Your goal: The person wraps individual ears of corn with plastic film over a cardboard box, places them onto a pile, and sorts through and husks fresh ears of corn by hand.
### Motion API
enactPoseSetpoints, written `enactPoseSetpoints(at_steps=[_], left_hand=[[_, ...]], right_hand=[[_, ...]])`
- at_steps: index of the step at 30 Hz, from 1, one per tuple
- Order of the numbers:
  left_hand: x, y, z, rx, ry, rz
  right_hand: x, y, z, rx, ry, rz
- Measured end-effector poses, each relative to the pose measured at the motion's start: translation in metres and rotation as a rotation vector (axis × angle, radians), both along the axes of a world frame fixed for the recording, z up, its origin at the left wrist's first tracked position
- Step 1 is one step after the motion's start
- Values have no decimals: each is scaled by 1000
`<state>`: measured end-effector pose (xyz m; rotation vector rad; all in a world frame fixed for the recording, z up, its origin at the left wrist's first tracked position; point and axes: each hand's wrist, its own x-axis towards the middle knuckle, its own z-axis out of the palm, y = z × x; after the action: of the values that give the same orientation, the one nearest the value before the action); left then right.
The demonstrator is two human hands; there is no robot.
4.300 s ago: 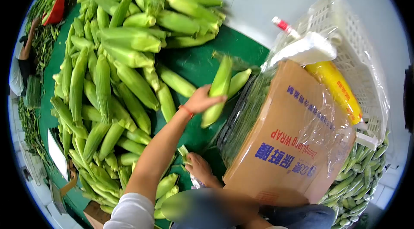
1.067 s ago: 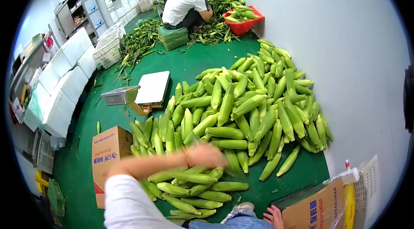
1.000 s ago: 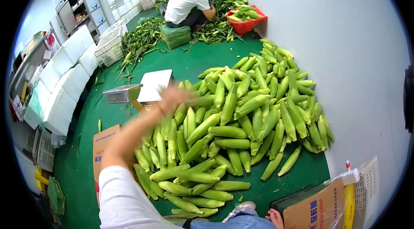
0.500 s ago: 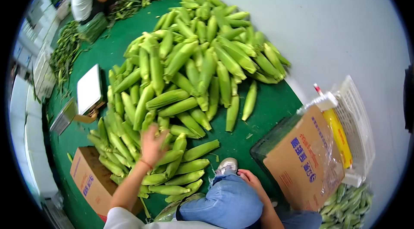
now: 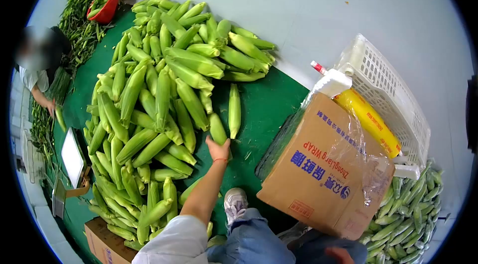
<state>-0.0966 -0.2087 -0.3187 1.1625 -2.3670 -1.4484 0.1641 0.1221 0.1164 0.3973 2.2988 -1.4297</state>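
Note:
My left hand [image 5: 219, 150], with a thin red band at the wrist, is closed round the lower end of a green ear of corn [image 5: 217, 128] at the right edge of the heap. Another ear of corn [image 5: 234, 110] lies apart on the green floor just to its right. The large heap of corn in husks [image 5: 144, 95] spreads to the left and behind. My right hand [image 5: 340, 255] shows only as a blur at the bottom edge, near my leg; its fingers cannot be made out.
A cardboard box [image 5: 318, 164] stands at the right, beside a yellow roll [image 5: 371, 122] and a white crate [image 5: 388, 95]. Wrapped corn [image 5: 406, 214] lies lower right. A scale [image 5: 73, 157], a co-worker's hand [image 5: 50, 106] holding corn and a red basket [image 5: 107, 7] are left.
My left hand has moved right from the heap's near part and grasped an ear at its edge. My right hand has dropped toward the bottom edge. The view has turned rightward.

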Motion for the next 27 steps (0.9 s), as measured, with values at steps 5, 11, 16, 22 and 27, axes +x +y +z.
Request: enactPoseSetpoints(at_steps=[5, 11, 16, 22, 27], left_hand=[[-3, 9, 72, 809, 234, -14], [-105, 35, 33, -137, -206, -453], [-83, 40, 44, -243, -296, -642], [96, -23, 120, -523, -132, -686], [253, -140, 193, -873, -440, -654]], right_hand=[[6, 18, 12, -228, 263, -165], [1, 36, 5, -197, 306, 8], [3, 29, 18, -154, 167, -164], [7, 42, 16, -101, 113, 15], [7, 33, 12, -46, 186, 72]])
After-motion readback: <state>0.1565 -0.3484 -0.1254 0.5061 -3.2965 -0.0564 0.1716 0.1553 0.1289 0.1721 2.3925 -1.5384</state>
